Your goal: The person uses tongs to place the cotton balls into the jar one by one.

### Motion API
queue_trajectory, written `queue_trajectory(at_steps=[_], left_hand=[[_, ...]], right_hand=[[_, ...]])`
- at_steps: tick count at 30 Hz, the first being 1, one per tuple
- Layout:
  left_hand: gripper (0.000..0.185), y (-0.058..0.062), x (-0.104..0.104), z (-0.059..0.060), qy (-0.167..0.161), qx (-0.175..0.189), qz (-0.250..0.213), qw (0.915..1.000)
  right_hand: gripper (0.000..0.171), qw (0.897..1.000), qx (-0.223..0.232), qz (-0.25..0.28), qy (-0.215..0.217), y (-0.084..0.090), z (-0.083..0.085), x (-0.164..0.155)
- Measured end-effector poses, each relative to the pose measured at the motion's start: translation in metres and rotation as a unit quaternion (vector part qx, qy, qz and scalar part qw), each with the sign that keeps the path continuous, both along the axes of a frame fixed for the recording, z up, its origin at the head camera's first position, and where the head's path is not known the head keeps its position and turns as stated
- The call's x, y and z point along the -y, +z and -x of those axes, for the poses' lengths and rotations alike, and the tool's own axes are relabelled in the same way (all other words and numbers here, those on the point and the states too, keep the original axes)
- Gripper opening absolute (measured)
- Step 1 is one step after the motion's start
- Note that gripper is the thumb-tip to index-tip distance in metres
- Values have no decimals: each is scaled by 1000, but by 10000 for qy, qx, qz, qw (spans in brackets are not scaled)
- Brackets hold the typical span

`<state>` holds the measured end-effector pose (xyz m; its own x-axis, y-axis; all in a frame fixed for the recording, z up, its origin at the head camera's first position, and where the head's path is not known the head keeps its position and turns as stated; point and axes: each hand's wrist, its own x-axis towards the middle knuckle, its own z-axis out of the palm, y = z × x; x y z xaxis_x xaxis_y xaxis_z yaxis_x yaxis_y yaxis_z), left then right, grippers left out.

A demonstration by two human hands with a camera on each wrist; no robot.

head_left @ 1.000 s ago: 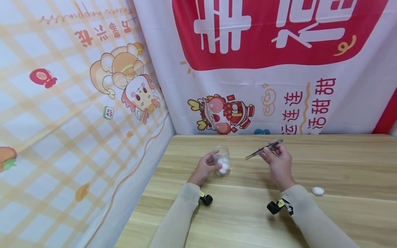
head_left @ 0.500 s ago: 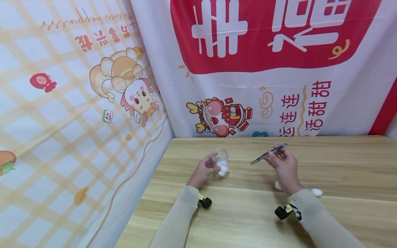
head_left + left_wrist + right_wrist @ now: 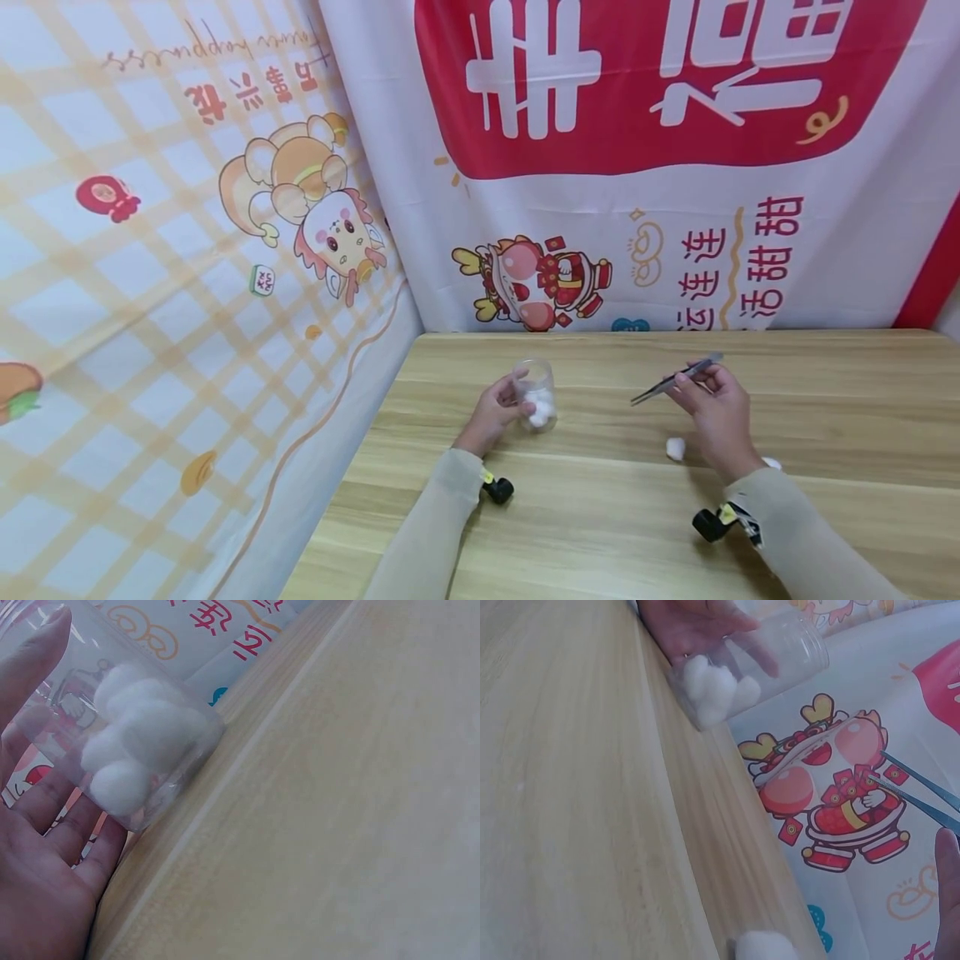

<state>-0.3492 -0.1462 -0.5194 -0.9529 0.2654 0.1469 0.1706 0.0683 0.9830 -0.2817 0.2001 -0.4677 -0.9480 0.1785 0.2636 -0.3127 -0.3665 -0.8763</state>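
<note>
My left hand [image 3: 491, 412] grips a clear plastic jar [image 3: 534, 377] upright on the table, thumb on one side and fingers round the other. Several white cotton balls [image 3: 150, 735] are heaped in its lower part. To the right, my right hand [image 3: 718, 417] pinches metal tweezers [image 3: 675, 381] above the table, points directed left at the jar. In the right wrist view the tweezer tips stand apart with nothing between them. One loose cotton ball [image 3: 675, 449] lies left of the right wrist. A second cotton ball [image 3: 772, 463] is partly hidden behind that wrist.
The wood-grain table [image 3: 585, 517] meets a white and red printed cloth [image 3: 645, 200] at its back edge. A checked cloth [image 3: 150, 275] covers the wall on the left. Small black cameras [image 3: 497, 490] are strapped at both wrists.
My right hand has moved right with the tweezers, away from the jar. One cotton ball has come into sight beside its wrist, while the other is now partly covered. The left hand stays put.
</note>
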Motion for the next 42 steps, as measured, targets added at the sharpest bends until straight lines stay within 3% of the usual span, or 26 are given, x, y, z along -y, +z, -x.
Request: queue_trajectory(at_steps=[6, 17, 27, 33, 37, 42], left_hand=[[69, 2, 1, -1, -140, 84, -96, 9998], [67, 1, 0, -1, -83, -4, -129, 9999], [66, 1, -1, -3, -33, -39, -96, 9999], [68, 1, -1, -1, -127, 71, -83, 9999], [68, 6, 0, -3, -248, 117, -62, 9996], [65, 22, -1, -16, -287, 8, -18, 9996]], right_hand=[[33, 9991, 43, -420, -33, -3, -3, -8], [29, 9989, 66, -455, -43, -13, -7, -26], [24, 9999, -51, -116, -71, -19, -11, -36], [24, 9993, 30, -361, -47, -19, -16, -41], [24, 9992, 55, -395, -70, -22, -17, -44], [24, 9995, -37, -314, -82, -25, -16, -48]])
